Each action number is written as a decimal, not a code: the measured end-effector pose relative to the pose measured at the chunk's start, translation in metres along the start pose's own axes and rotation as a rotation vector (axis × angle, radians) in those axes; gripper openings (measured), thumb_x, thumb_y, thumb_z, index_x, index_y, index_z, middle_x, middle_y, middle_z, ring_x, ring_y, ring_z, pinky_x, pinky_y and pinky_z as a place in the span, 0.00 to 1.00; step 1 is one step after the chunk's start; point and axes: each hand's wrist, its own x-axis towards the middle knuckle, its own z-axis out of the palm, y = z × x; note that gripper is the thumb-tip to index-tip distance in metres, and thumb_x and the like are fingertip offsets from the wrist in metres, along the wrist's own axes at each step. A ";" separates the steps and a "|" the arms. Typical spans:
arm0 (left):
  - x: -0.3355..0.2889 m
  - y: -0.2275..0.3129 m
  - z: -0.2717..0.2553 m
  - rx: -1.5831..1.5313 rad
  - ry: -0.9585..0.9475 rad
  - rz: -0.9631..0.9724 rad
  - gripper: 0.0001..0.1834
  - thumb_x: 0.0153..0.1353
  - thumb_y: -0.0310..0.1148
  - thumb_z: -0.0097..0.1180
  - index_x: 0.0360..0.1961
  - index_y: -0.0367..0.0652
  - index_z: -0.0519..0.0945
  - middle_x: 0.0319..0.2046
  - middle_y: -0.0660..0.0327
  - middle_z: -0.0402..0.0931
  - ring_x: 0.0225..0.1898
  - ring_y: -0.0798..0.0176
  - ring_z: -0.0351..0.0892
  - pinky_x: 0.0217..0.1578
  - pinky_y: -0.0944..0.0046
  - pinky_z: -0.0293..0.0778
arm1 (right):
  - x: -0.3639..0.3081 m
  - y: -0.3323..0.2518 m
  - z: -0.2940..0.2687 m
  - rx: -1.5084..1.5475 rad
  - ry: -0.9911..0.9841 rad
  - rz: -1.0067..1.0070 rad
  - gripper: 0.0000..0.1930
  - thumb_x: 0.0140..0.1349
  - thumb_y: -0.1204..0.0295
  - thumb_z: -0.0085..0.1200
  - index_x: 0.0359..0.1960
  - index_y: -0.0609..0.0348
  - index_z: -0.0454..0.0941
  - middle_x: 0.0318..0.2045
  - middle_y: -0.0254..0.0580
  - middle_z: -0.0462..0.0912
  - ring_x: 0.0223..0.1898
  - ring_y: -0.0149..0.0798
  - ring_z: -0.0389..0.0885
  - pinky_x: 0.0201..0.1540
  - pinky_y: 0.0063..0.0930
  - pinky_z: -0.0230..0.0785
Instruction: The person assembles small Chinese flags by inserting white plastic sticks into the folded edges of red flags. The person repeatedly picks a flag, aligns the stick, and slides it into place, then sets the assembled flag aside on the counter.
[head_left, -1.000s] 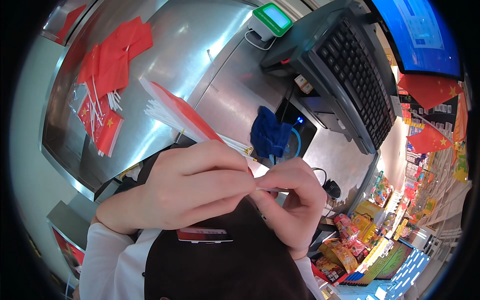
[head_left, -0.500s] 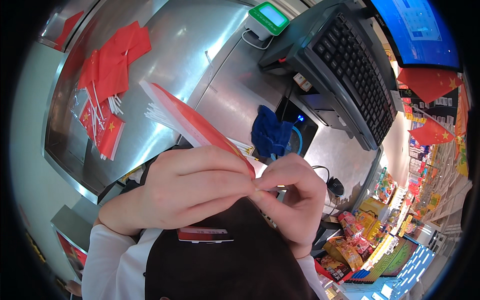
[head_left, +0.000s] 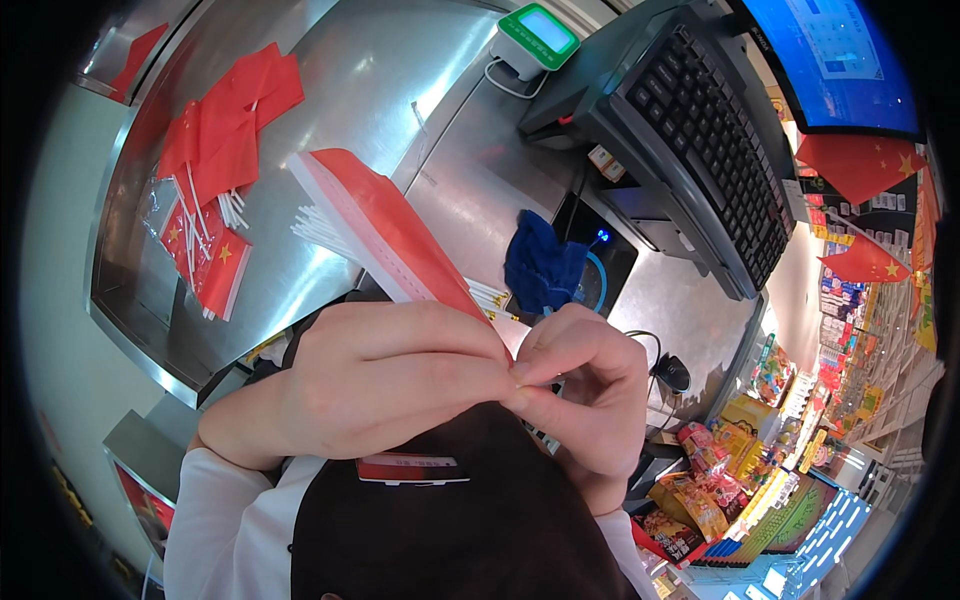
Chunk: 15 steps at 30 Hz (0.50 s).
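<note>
Left hand, right hand pinch thin red flag stack.

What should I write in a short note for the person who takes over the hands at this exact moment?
Left hand: closed around the lower end of a stack of small red flags with white sticks, which fans up and to the left.
Right hand: fingertips pinching at the same end, touching the left hand.
On the steel counter: loose red flags and a clear packet of flags, at the far left.
Blue cloth lies by the keyboard.
Done: one stack gathered in hand.
Left: counter flags untouched.
</note>
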 end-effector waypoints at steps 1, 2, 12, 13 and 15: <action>0.000 0.000 0.000 -0.001 0.000 -0.001 0.09 0.48 0.22 0.64 0.34 0.41 0.83 0.34 0.59 0.80 0.29 0.64 0.81 0.29 0.69 0.76 | 0.000 0.000 0.000 0.009 -0.005 0.006 0.09 0.48 0.83 0.64 0.31 0.58 0.83 0.29 0.32 0.76 0.28 0.23 0.70 0.29 0.15 0.60; 0.000 0.000 0.000 -0.003 -0.001 -0.001 0.09 0.48 0.22 0.64 0.34 0.41 0.83 0.34 0.59 0.80 0.29 0.64 0.81 0.29 0.69 0.76 | 0.000 0.000 0.000 0.026 -0.007 0.016 0.09 0.48 0.84 0.64 0.31 0.58 0.83 0.29 0.32 0.76 0.28 0.23 0.70 0.29 0.16 0.60; 0.001 0.000 -0.001 0.001 -0.017 -0.013 0.09 0.49 0.23 0.64 0.34 0.42 0.83 0.34 0.60 0.80 0.29 0.63 0.81 0.29 0.69 0.76 | 0.001 0.001 0.000 0.106 -0.015 0.051 0.09 0.48 0.84 0.64 0.30 0.58 0.82 0.29 0.32 0.76 0.29 0.23 0.70 0.29 0.16 0.60; 0.001 0.001 -0.002 0.012 -0.023 -0.011 0.09 0.49 0.23 0.64 0.34 0.42 0.84 0.34 0.60 0.80 0.29 0.63 0.81 0.29 0.69 0.76 | 0.001 0.001 0.000 0.108 -0.015 0.050 0.09 0.48 0.84 0.64 0.30 0.58 0.82 0.29 0.32 0.76 0.29 0.24 0.70 0.29 0.16 0.60; 0.000 0.000 -0.001 0.009 -0.020 -0.003 0.08 0.49 0.23 0.64 0.34 0.43 0.84 0.34 0.59 0.80 0.29 0.64 0.81 0.29 0.69 0.76 | 0.000 0.002 -0.001 0.122 -0.021 0.061 0.09 0.48 0.84 0.64 0.30 0.58 0.82 0.29 0.32 0.76 0.29 0.24 0.71 0.30 0.16 0.61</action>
